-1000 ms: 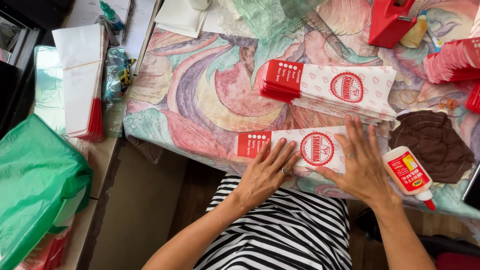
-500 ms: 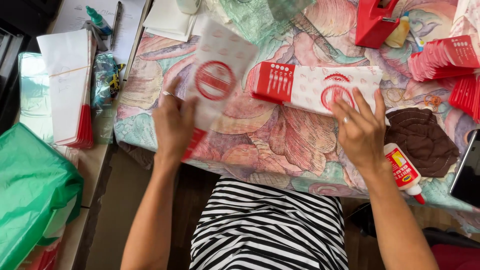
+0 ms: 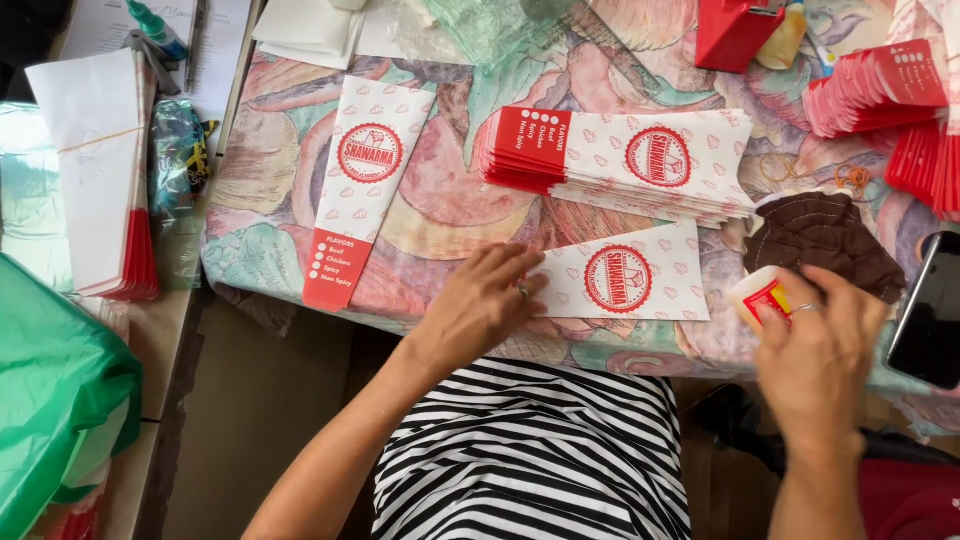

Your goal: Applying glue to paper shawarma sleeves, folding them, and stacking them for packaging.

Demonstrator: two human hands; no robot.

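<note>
Two hands worked on the counter (image 3: 300, 200), which wore a swirly cloth. The left hand (image 3: 478, 310) lay flat, fingers apart, on one paper sleeve (image 3: 640, 285). The right hand (image 3: 815, 350), at 3 o'clock, squeezed one glue bottle (image 3: 757, 296). One sleeve stack (image 3: 640, 160) sat at 12 o'clock.

Light: bright, even, diffuse; no clear source dir.
Shadows: soft, faint, just under left hand (image 3: 478, 310) and paper stack (image 3: 640, 160).
Glare: mild sheen on green plastic bag (image 3: 50, 400), lower left; phone (image 3: 925, 310) screen dark.
Blur: slight motion blur on right hand (image 3: 815, 355).
Focus: desk (image 3: 440, 210) centre sharp; frame edges softer.
</note>
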